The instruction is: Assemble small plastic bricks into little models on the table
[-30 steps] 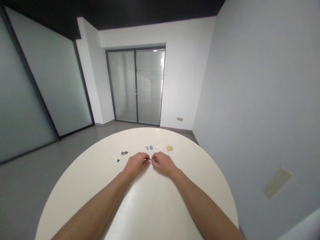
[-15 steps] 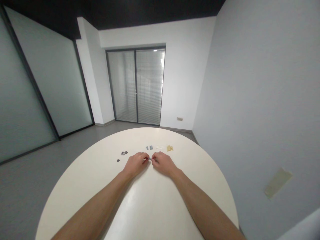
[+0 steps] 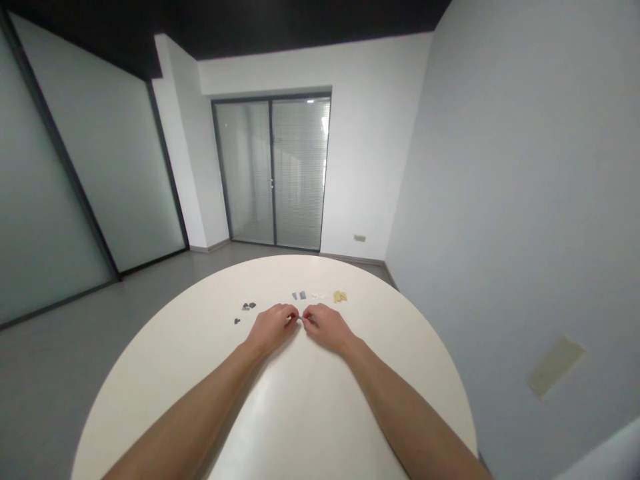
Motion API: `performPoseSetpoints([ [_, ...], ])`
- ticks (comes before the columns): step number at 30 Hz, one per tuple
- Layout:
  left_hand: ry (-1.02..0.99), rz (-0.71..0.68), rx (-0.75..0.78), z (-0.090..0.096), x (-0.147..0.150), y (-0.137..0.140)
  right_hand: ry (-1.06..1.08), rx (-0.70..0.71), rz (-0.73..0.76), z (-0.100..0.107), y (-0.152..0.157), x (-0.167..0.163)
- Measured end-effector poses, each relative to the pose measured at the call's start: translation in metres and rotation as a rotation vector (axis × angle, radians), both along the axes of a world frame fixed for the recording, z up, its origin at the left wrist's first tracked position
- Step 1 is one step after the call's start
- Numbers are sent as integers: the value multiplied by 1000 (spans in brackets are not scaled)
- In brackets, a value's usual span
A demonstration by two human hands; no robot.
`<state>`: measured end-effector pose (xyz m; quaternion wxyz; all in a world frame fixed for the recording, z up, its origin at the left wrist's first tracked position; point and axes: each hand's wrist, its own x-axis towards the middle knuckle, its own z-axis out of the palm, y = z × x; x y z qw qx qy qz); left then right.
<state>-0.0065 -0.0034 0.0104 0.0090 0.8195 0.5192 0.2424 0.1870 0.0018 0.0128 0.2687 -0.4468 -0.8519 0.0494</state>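
Note:
My left hand [image 3: 274, 325] and my right hand [image 3: 325, 325] meet over the middle of a round white table [image 3: 300, 427]. Between their pinched fingertips is a small grey piece [image 3: 300, 318], mostly covered by the fingers; its kind is too small to tell. Just beyond the fingers lie two small blue-grey pieces [image 3: 303, 295]. To their right are some tiny white pieces [image 3: 319, 295] and a little heap of yellowish pieces [image 3: 340, 297]. Left of my left hand rest several small dark pieces [image 3: 249, 306], with another dark piece [image 3: 237, 321] closer to me.
A white wall [image 3: 500, 167] runs along the right, with a beige patch [image 3: 557, 367] low on it. Behind the table stands a glass door [image 3: 273, 173] with blinds. Frosted glass panels [image 3: 100, 147] line the left side above a grey floor [image 3: 45, 387].
My right fingertips have come slightly closer to the left ones, so less of the grey piece shows. Everything else lies as before.

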Motion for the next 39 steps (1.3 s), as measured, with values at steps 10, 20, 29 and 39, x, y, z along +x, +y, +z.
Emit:
performPoseSetpoints([
  [10, -2, -6, -1, 2, 1, -2, 1, -9, 7, -1, 1, 0],
  [20, -16, 4, -28, 5, 3, -5, 4, -12, 14, -2, 2, 1],
  [29, -12, 10, -29, 7, 3, -5, -21, -27, 4, 1, 1, -1],
  [39, -7, 1, 3, 6, 3, -6, -1, -18, 40, -1, 2, 1],
])
